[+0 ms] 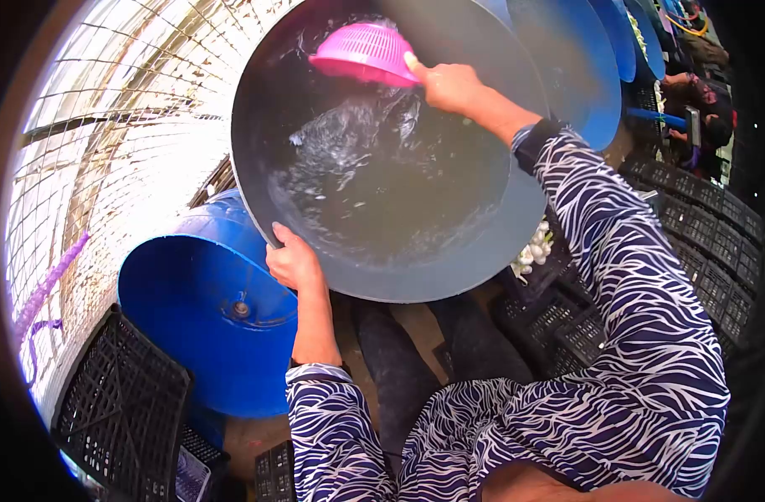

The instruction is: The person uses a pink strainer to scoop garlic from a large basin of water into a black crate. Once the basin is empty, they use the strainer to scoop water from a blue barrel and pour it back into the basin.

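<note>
A large round grey tub (382,280) of murky, rippling water stands in front of my body. My right hand (449,86) grips the rim of a pink slotted basket (367,52) near the tub's far side. The basket is tipped over, its slotted outside facing up, at the water. My left hand (295,261) holds the tub's near left rim, thumb on top and the other fingers hidden below it.
A blue barrel (207,326) lies open at the left beside a black crate (123,410). More black crates (700,226) are at the right, with white bulbs (535,249) by the tub. Blue tubs (575,67) and a person (707,109) are at the upper right.
</note>
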The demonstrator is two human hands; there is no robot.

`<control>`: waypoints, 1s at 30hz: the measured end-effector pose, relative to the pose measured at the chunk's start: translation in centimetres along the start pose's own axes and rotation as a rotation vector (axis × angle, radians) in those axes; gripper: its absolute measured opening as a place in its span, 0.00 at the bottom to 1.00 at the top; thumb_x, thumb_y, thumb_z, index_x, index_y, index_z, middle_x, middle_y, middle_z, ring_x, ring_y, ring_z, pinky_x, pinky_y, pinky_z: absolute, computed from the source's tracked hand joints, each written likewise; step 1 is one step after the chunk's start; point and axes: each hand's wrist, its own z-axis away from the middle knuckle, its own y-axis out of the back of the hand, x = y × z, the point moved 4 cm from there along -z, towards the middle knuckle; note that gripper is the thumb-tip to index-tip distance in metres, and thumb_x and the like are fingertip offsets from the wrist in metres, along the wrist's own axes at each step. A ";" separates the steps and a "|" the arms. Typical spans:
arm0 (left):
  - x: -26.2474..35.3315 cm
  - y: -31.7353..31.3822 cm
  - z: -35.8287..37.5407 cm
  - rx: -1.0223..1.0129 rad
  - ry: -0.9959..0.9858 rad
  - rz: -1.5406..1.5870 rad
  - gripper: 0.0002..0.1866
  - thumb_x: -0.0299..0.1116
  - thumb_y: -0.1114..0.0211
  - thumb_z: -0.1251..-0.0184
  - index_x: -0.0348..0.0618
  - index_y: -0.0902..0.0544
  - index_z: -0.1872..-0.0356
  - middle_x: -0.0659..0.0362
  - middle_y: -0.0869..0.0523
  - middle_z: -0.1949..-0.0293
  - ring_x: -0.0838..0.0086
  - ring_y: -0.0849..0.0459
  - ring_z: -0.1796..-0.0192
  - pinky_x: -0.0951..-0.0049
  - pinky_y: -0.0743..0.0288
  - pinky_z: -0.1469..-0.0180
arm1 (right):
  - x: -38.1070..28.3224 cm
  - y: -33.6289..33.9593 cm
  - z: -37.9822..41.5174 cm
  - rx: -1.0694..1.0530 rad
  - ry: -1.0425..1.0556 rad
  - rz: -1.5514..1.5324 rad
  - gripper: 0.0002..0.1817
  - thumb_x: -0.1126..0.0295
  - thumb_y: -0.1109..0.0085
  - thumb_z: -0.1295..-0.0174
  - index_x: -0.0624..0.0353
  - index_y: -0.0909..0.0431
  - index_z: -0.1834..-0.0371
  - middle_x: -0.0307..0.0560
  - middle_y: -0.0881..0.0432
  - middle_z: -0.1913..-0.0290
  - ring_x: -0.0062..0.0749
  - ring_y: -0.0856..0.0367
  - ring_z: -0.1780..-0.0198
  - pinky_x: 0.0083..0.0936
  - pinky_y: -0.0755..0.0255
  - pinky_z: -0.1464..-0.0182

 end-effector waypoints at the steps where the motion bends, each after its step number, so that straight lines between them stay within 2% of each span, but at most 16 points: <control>1: 0.0 -0.1 0.0 -0.004 -0.001 0.002 0.27 0.52 0.46 0.36 0.32 0.18 0.56 0.44 0.16 0.58 0.50 0.18 0.55 0.59 0.27 0.52 | 1.2 0.0 0.3 -0.067 -0.004 0.133 0.40 0.70 0.52 0.44 0.50 0.57 0.27 0.54 0.18 0.69 0.50 0.19 0.68 0.43 0.27 0.68; 2: 0.0 -0.2 0.0 -0.002 0.004 0.004 0.27 0.51 0.46 0.36 0.33 0.18 0.55 0.44 0.16 0.58 0.51 0.18 0.55 0.59 0.27 0.51 | 1.8 0.1 1.2 -0.114 -0.036 0.233 0.37 0.68 0.52 0.43 0.53 0.52 0.28 0.53 0.17 0.66 0.48 0.17 0.66 0.43 0.25 0.63; 5: -0.2 -0.4 -0.1 0.001 0.016 -0.005 0.26 0.51 0.46 0.36 0.35 0.18 0.55 0.46 0.15 0.57 0.53 0.18 0.55 0.60 0.27 0.51 | 5.9 -4.5 4.6 -0.150 -0.114 0.261 0.36 0.68 0.54 0.41 0.56 0.54 0.28 0.52 0.16 0.66 0.46 0.16 0.66 0.42 0.25 0.63; 7: -0.5 -0.6 -0.4 -0.001 0.026 -0.029 0.25 0.50 0.45 0.36 0.36 0.18 0.54 0.47 0.15 0.57 0.53 0.17 0.55 0.61 0.26 0.51 | 7.5 -9.3 7.6 -0.252 -0.228 0.216 0.35 0.66 0.57 0.39 0.62 0.55 0.28 0.51 0.16 0.67 0.44 0.16 0.66 0.42 0.25 0.62; 9: -0.2 -0.5 0.1 -0.002 0.021 -0.013 0.25 0.50 0.45 0.36 0.36 0.19 0.53 0.47 0.15 0.57 0.54 0.17 0.55 0.61 0.26 0.52 | 7.4 -13.2 11.1 -0.323 -0.370 0.132 0.36 0.70 0.57 0.42 0.68 0.56 0.29 0.54 0.17 0.67 0.46 0.16 0.66 0.42 0.24 0.63; 11: 0.0 -0.5 0.2 0.001 0.006 -0.012 0.25 0.50 0.45 0.35 0.36 0.19 0.53 0.46 0.15 0.57 0.54 0.17 0.55 0.60 0.26 0.52 | 6.0 -15.6 14.7 -0.350 -0.457 0.025 0.36 0.69 0.59 0.42 0.72 0.55 0.30 0.57 0.17 0.66 0.48 0.16 0.65 0.43 0.24 0.62; 13: -0.3 -0.7 0.0 0.011 -0.014 -0.016 0.25 0.50 0.46 0.35 0.36 0.19 0.53 0.46 0.15 0.58 0.54 0.17 0.56 0.60 0.25 0.52 | 3.9 -17.5 17.5 -0.453 -0.449 -0.068 0.35 0.69 0.59 0.43 0.75 0.53 0.32 0.59 0.17 0.64 0.51 0.17 0.64 0.44 0.24 0.61; 15: -0.5 -0.8 0.0 0.005 -0.016 -0.025 0.25 0.50 0.46 0.36 0.37 0.19 0.52 0.45 0.15 0.59 0.51 0.18 0.56 0.58 0.25 0.53 | 0.4 -16.2 19.0 -0.542 -0.439 -0.161 0.21 0.68 0.54 0.45 0.69 0.25 0.50 0.58 0.17 0.63 0.48 0.16 0.59 0.41 0.24 0.56; 17: -0.4 -0.8 -0.1 0.005 -0.012 -0.034 0.25 0.51 0.46 0.36 0.37 0.19 0.52 0.45 0.15 0.60 0.49 0.18 0.56 0.56 0.25 0.53 | -2.9 -15.7 19.7 -0.630 -0.377 -0.273 0.19 0.70 0.52 0.49 0.69 0.21 0.57 0.60 0.17 0.63 0.49 0.17 0.59 0.41 0.24 0.56; 19: -0.3 -0.7 0.0 0.008 -0.003 -0.043 0.26 0.51 0.47 0.36 0.37 0.19 0.53 0.44 0.15 0.60 0.49 0.18 0.56 0.56 0.26 0.53 | -5.5 -17.7 20.3 -0.634 -0.335 -0.395 0.22 0.72 0.53 0.49 0.72 0.25 0.52 0.61 0.17 0.64 0.48 0.17 0.60 0.40 0.24 0.58; 21: -0.1 -0.4 0.0 0.000 0.005 -0.042 0.27 0.52 0.46 0.35 0.34 0.18 0.55 0.44 0.15 0.60 0.51 0.17 0.57 0.58 0.25 0.54 | -8.8 -15.5 19.8 -0.748 -0.515 -0.640 0.29 0.75 0.58 0.44 0.76 0.43 0.37 0.66 0.20 0.57 0.56 0.18 0.60 0.44 0.26 0.58; 23: -0.2 -0.4 -0.2 -0.001 0.008 -0.041 0.28 0.53 0.46 0.35 0.32 0.18 0.56 0.43 0.15 0.60 0.52 0.17 0.57 0.58 0.25 0.54 | -11.5 -16.0 18.5 -0.707 -0.420 -0.694 0.23 0.76 0.59 0.42 0.72 0.38 0.41 0.59 0.19 0.66 0.46 0.18 0.69 0.40 0.26 0.68; 25: -0.4 -0.5 -0.6 0.005 0.002 -0.043 0.30 0.54 0.46 0.36 0.30 0.18 0.57 0.43 0.16 0.60 0.52 0.17 0.57 0.58 0.25 0.54 | -13.3 -14.8 16.3 -0.747 -0.406 -0.984 0.15 0.73 0.54 0.38 0.68 0.33 0.49 0.45 0.24 0.77 0.30 0.26 0.79 0.29 0.32 0.78; 28: -0.3 -0.4 -0.5 -0.007 0.039 -0.051 0.28 0.53 0.49 0.34 0.35 0.19 0.54 0.43 0.16 0.60 0.48 0.18 0.56 0.56 0.26 0.53 | -13.6 -10.8 13.4 -0.675 -0.364 -1.331 0.12 0.66 0.49 0.35 0.64 0.32 0.56 0.35 0.33 0.82 0.19 0.36 0.82 0.19 0.40 0.83; 29: -0.7 -0.5 -0.9 -0.003 0.034 -0.052 0.28 0.53 0.50 0.34 0.35 0.19 0.54 0.43 0.16 0.60 0.48 0.18 0.56 0.56 0.26 0.53 | -13.2 -10.1 13.0 -0.623 -0.420 -1.421 0.18 0.61 0.49 0.33 0.63 0.32 0.48 0.33 0.33 0.82 0.17 0.36 0.82 0.19 0.41 0.84; 30: -1.0 -0.7 -1.2 0.001 0.030 -0.054 0.28 0.53 0.50 0.34 0.35 0.18 0.54 0.43 0.16 0.60 0.48 0.18 0.56 0.56 0.26 0.53 | -11.9 -8.7 13.2 -0.530 -0.406 -1.437 0.20 0.60 0.47 0.35 0.60 0.32 0.45 0.39 0.29 0.82 0.23 0.30 0.82 0.25 0.35 0.80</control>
